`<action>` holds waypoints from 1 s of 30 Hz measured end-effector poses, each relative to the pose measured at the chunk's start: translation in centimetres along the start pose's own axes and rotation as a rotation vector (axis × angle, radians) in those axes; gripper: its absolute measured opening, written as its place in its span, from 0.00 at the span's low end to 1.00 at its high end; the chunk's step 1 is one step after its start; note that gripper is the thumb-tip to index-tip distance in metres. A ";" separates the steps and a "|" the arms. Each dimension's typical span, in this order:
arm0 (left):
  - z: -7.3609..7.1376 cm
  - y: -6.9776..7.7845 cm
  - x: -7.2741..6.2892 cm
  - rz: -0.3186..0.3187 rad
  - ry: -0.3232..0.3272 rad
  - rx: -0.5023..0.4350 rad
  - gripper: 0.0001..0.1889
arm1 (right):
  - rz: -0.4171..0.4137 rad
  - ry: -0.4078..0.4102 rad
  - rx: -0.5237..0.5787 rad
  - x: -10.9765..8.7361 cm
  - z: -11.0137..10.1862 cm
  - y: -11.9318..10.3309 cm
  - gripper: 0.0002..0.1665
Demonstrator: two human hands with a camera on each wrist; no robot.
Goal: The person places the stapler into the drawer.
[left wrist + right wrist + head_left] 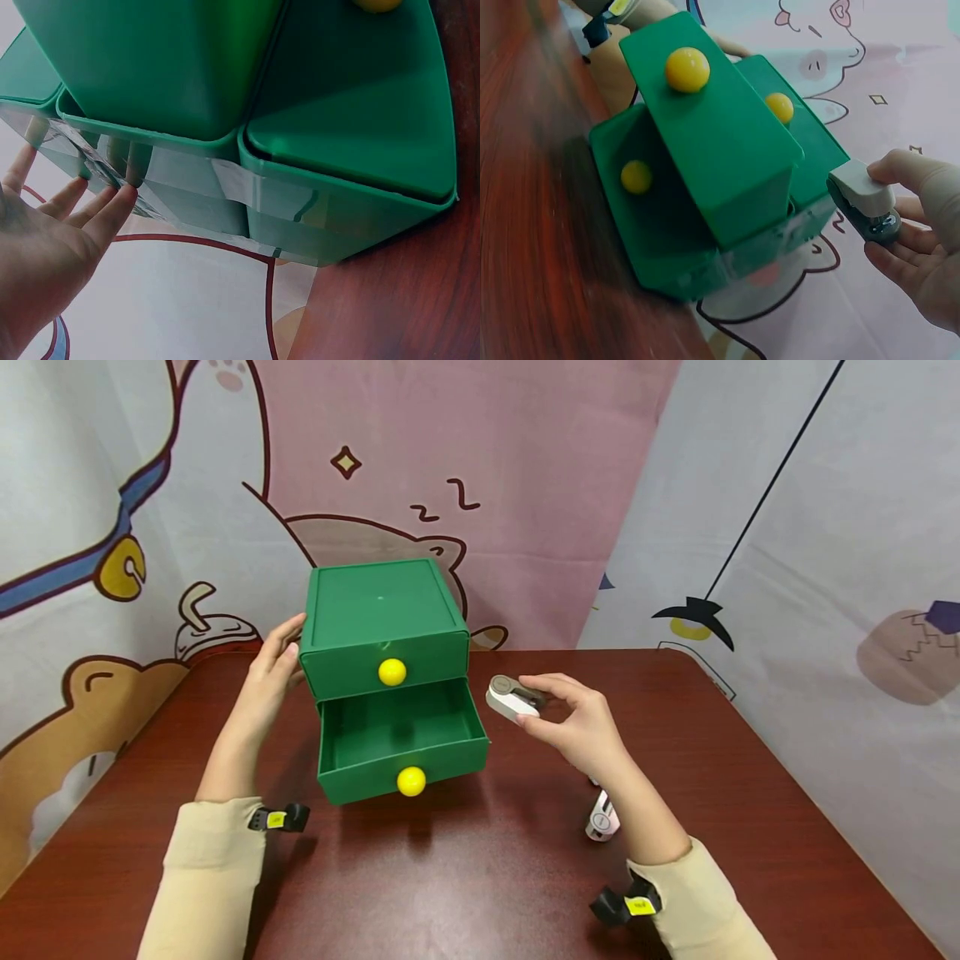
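Observation:
A green drawer cabinet with round yellow knobs stands on the table. Its middle drawer is pulled out, and the visible inside is bare green. My left hand lies along the cabinet's left side; in the left wrist view its extended fingertips touch the taped side wall. To the right of the pulled-out drawer, my right hand pinches a small white and grey stapler between thumb and fingers, raised over the table. The right wrist view shows the stapler's white top and dark base close to the cabinet.
A second white item, like the held stapler, lies on the table, partly hidden by my right forearm. Behind the table hangs a printed cloth with cartoon animals. Each wrist wears a black camera strap.

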State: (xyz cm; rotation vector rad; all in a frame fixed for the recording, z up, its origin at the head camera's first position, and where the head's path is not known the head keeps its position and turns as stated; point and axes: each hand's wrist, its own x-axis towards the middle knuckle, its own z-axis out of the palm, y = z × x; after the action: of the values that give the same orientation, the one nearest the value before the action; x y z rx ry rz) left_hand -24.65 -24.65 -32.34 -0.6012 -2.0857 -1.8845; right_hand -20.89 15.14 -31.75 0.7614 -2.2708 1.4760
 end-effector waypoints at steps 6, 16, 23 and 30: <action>0.0 0.0 0.1 0.001 0.003 0.004 0.26 | -0.013 -0.022 0.057 0.5 1.7 -0.5 0.25; 0.0 0.0 0.1 -0.003 0.004 0.009 0.26 | -0.042 -0.066 0.095 1.4 4.3 -1.0 0.24; 0.0 -0.1 0.0 0.003 0.002 0.004 0.26 | -0.016 -0.096 0.087 2.0 5.6 -0.6 0.23; 0.0 -0.1 0.1 0.008 -0.001 -0.005 0.26 | 0.030 -0.110 0.048 2.4 6.6 -0.4 0.22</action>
State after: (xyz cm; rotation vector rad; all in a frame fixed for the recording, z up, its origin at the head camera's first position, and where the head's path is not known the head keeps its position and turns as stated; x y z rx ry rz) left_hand -24.75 -24.70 -32.39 -0.6108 -2.0769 -1.8864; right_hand -22.49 8.36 -32.83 0.8454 -2.3442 1.5435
